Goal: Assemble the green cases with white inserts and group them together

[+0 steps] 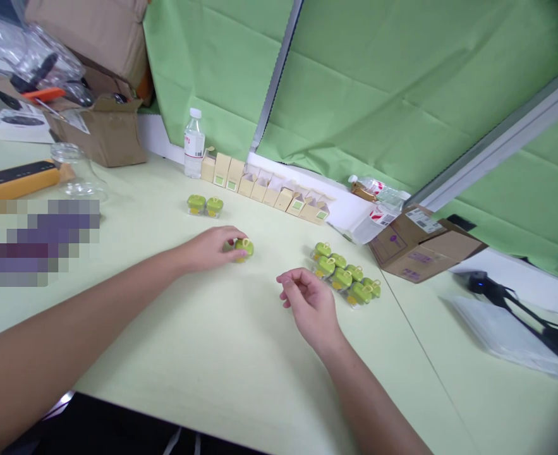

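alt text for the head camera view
The left hand holds a small green-lidded container at a pale table; the loosely curled right hand is beside a cluster of similar containers. Small tan boxes stand in a row behind.

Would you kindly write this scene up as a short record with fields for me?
Left hand: left hand has thumb and fingers around a green case; whether it is lifted is unclear
Right hand: right hand, fingers loosely curled, no held thing visible
Nearest right hand: a cluster of green cases
Beyond left hand: two green cases, side by side
Back row: small cartons
Row's left end: upright bottle
Surface: pale table
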`<control>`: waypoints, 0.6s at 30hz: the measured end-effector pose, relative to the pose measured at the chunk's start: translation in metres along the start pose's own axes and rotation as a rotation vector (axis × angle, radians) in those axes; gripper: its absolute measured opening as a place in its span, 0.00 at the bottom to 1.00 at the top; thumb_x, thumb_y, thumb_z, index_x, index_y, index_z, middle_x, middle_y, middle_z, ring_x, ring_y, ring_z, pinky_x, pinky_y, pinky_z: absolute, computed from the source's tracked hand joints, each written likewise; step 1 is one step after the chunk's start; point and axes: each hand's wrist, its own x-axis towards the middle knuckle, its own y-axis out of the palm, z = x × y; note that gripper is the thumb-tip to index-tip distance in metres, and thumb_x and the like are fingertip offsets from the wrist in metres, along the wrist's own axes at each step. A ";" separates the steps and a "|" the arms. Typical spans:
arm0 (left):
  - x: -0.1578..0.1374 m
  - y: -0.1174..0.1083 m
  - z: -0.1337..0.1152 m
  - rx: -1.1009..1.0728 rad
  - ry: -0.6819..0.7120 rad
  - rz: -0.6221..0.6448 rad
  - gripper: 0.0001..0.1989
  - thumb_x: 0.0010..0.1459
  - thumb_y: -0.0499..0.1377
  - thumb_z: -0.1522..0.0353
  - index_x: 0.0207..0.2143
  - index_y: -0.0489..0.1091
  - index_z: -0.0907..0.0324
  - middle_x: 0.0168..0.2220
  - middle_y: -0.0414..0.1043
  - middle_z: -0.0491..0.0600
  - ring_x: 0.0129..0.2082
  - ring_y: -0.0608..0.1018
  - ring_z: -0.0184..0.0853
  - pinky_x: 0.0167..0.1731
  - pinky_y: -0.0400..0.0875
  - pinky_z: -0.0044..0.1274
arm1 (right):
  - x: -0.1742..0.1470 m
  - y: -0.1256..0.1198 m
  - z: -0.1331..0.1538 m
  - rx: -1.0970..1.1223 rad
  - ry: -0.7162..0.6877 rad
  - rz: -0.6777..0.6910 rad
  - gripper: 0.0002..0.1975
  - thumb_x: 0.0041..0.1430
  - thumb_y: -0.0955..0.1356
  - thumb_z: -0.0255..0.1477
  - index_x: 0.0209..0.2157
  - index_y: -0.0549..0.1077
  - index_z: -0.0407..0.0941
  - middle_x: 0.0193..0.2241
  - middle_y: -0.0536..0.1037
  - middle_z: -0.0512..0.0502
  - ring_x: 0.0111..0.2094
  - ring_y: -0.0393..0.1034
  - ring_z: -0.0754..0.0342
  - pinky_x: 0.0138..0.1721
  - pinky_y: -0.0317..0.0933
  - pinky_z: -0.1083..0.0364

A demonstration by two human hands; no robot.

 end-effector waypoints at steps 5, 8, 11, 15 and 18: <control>0.007 -0.030 0.049 0.140 -0.261 -0.205 0.23 0.57 0.60 0.50 0.50 0.75 0.51 0.43 0.76 0.49 0.31 0.76 0.35 0.37 0.73 0.29 | -0.001 -0.002 0.002 -0.015 -0.006 0.000 0.11 0.62 0.67 0.37 0.33 0.74 0.45 0.32 0.77 0.45 0.29 0.71 0.54 0.27 0.67 0.57; 0.013 -0.031 0.065 0.104 -0.185 -0.316 0.19 0.57 0.60 0.55 0.46 0.76 0.54 0.47 0.73 0.51 0.35 0.77 0.34 0.40 0.75 0.28 | -0.002 -0.001 0.002 -0.032 -0.008 0.014 0.10 0.62 0.66 0.36 0.33 0.74 0.45 0.33 0.77 0.45 0.29 0.71 0.55 0.27 0.66 0.57; 0.014 -0.026 0.064 0.101 -0.161 -0.436 0.20 0.57 0.61 0.60 0.52 0.70 0.55 0.47 0.71 0.52 0.33 0.75 0.33 0.36 0.74 0.28 | -0.002 0.000 0.002 -0.045 -0.004 0.019 0.10 0.62 0.66 0.36 0.33 0.74 0.45 0.33 0.77 0.45 0.29 0.71 0.55 0.27 0.66 0.57; 0.010 -0.024 0.047 0.162 -0.169 -0.518 0.16 0.59 0.59 0.61 0.48 0.68 0.56 0.41 0.74 0.49 0.25 0.71 0.30 0.31 0.71 0.27 | -0.002 0.000 0.000 -0.069 -0.015 0.020 0.10 0.63 0.66 0.36 0.33 0.74 0.45 0.33 0.77 0.46 0.28 0.71 0.55 0.27 0.66 0.57; 0.006 -0.022 0.037 0.236 -0.095 -0.407 0.13 0.60 0.56 0.61 0.46 0.71 0.55 0.45 0.76 0.48 0.26 0.72 0.30 0.33 0.70 0.26 | -0.002 0.000 0.000 -0.082 -0.020 0.028 0.10 0.63 0.66 0.36 0.33 0.74 0.45 0.32 0.77 0.46 0.28 0.71 0.55 0.27 0.66 0.57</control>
